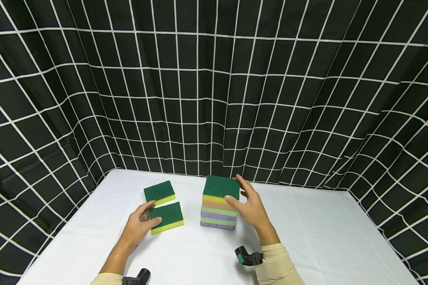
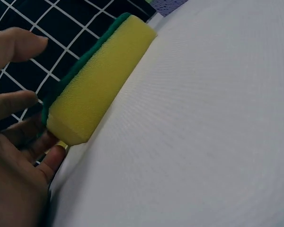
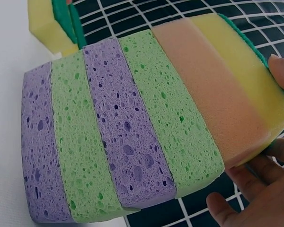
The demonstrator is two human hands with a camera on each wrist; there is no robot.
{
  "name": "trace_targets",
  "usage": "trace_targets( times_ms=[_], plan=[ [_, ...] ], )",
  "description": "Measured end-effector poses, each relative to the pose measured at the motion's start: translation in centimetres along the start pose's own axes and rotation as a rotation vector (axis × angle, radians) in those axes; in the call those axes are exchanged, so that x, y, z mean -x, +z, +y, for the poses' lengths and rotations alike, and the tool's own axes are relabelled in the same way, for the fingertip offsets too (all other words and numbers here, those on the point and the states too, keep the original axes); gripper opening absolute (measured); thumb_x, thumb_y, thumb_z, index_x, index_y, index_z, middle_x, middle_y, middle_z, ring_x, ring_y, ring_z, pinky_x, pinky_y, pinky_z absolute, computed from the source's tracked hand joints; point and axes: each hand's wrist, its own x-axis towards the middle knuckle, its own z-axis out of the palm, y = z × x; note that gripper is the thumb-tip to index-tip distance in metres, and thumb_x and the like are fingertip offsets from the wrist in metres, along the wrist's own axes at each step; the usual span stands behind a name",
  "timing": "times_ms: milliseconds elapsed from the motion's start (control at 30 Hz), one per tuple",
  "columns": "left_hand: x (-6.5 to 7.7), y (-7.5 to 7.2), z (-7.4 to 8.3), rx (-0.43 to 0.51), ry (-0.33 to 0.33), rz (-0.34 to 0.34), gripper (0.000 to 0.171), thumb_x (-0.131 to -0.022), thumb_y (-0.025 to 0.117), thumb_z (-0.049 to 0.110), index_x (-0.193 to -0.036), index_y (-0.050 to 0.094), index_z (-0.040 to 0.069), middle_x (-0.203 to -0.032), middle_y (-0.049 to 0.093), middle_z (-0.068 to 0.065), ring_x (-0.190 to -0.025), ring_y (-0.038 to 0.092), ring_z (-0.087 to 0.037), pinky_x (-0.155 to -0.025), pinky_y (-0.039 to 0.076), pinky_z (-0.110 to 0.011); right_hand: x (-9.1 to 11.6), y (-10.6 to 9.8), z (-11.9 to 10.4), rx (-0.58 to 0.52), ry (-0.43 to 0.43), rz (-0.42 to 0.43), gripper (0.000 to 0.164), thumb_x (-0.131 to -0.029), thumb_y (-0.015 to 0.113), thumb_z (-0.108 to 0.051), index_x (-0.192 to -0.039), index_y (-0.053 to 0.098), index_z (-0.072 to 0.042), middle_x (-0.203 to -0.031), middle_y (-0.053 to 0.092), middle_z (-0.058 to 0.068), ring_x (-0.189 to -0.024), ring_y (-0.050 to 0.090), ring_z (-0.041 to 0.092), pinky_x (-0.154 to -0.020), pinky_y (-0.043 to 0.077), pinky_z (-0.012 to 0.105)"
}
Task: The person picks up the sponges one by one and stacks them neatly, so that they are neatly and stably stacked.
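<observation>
My left hand (image 1: 137,226) is at the left end of a scrub sponge (image 1: 167,217) with a dark green top and yellow base. Its thumb overlaps the pad in the head view; in the left wrist view the thumb stands apart from the sponge (image 2: 104,78), fingertips close to its end. A matching sponge (image 1: 159,191) lies just behind. My right hand (image 1: 251,206) holds the top scrub sponge (image 1: 222,186) of a stack, thumb at its near right corner, fingers round the far side. Below it come an orange layer (image 3: 199,85) and alternating green and purple sponges (image 3: 128,127).
A white-covered table (image 1: 317,229) extends round the sponges. A black curtain with white grid lines (image 1: 214,87) hangs behind and at the sides. Black wrist devices (image 1: 249,257) sit below both hands.
</observation>
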Motion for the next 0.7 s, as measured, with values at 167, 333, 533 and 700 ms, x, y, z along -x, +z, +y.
trace_targets(
  times_ms=[167, 333, 533, 700],
  plan=[
    [-0.1, -0.2, -0.4, -0.031, -0.058, 0.008, 0.065, -0.087, 0.072, 0.015, -0.142, 0.041, -0.003, -0.137, 0.047, -0.022, -0.12, 0.047, -0.035, -0.101, 0.038, -0.047, 0.1, 0.0, -1.4, 0.006, 0.005, -0.009, 0.073, -0.086, 0.073, -0.009, -0.147, 0.033, 0.004, -0.141, 0.043, 0.022, -0.129, 0.04, 0.035, -0.102, 0.032, 0.056],
    [-0.1, -0.2, -0.5, -0.057, -0.064, 0.008, 0.066, -0.086, 0.072, 0.017, -0.141, 0.042, -0.002, -0.135, 0.049, -0.022, -0.118, 0.048, -0.036, -0.099, 0.039, -0.048, 0.4, -0.2, -3.8, 0.001, 0.013, -0.017, 0.072, -0.086, 0.071, -0.005, -0.144, 0.032, 0.01, -0.14, 0.042, 0.028, -0.128, 0.04, 0.039, -0.101, 0.032, 0.057],
    [-0.2, -0.3, -0.9, -0.155, -0.04, -0.018, 0.072, -0.082, 0.077, 0.024, -0.142, 0.043, 0.001, -0.133, 0.05, -0.017, -0.116, 0.051, -0.035, -0.098, 0.041, -0.048, 0.5, -0.3, -4.0, -0.012, 0.019, -0.015, 0.071, -0.086, 0.071, -0.005, -0.145, 0.033, 0.009, -0.14, 0.043, 0.026, -0.128, 0.04, 0.039, -0.102, 0.031, 0.059],
    [-0.3, -0.4, -0.9, -0.216, -0.017, -0.037, 0.078, -0.077, 0.082, 0.028, -0.14, 0.045, -0.001, -0.131, 0.051, -0.014, -0.115, 0.053, -0.036, -0.097, 0.042, -0.05, 0.5, -0.2, -3.8, -0.013, 0.014, -0.018, 0.071, -0.086, 0.071, -0.007, -0.145, 0.033, 0.008, -0.14, 0.043, 0.024, -0.128, 0.04, 0.039, -0.101, 0.032, 0.057]
  ],
)
